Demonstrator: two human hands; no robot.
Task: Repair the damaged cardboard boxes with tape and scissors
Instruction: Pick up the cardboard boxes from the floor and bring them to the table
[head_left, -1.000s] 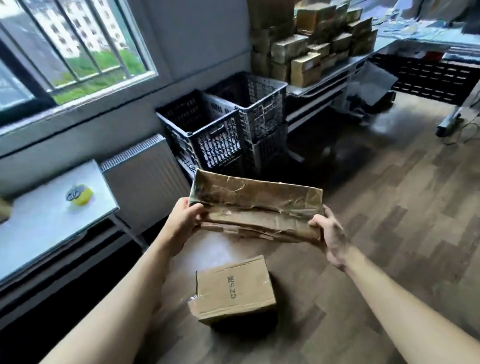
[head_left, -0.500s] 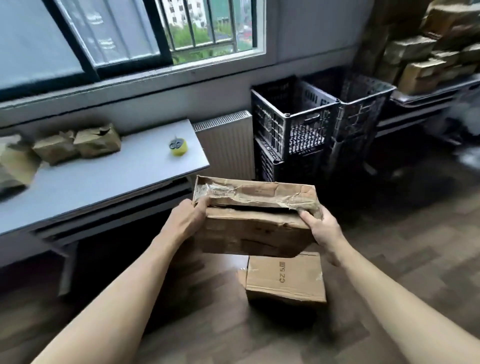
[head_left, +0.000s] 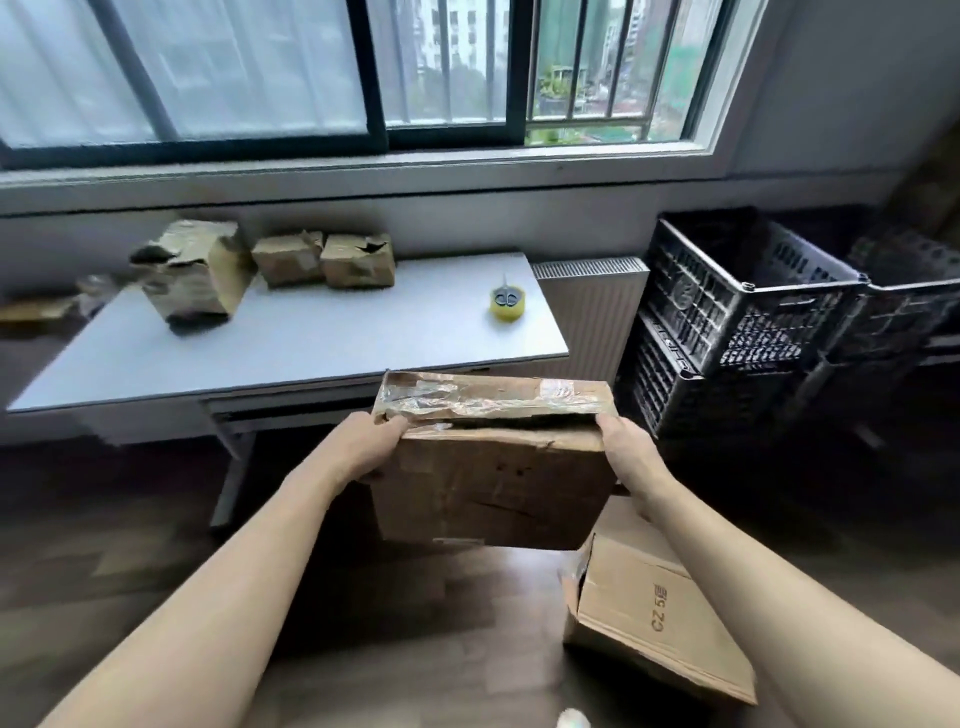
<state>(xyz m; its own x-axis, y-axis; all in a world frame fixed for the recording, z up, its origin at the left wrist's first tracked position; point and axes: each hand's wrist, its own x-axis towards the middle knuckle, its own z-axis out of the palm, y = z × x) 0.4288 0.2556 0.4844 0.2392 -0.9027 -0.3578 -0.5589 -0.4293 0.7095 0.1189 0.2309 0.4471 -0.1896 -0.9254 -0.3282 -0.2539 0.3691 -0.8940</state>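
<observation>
Worn brown cardboard box with crinkled clear tape at frame centre, left hand gripping its left edge, right hand gripping its right edge, yellow tape roll on grey table above.

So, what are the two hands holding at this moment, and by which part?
Both hold one worn brown cardboard box with torn tape. The left hand grips its left end, the right hand its right end, near the upper corners.
</observation>
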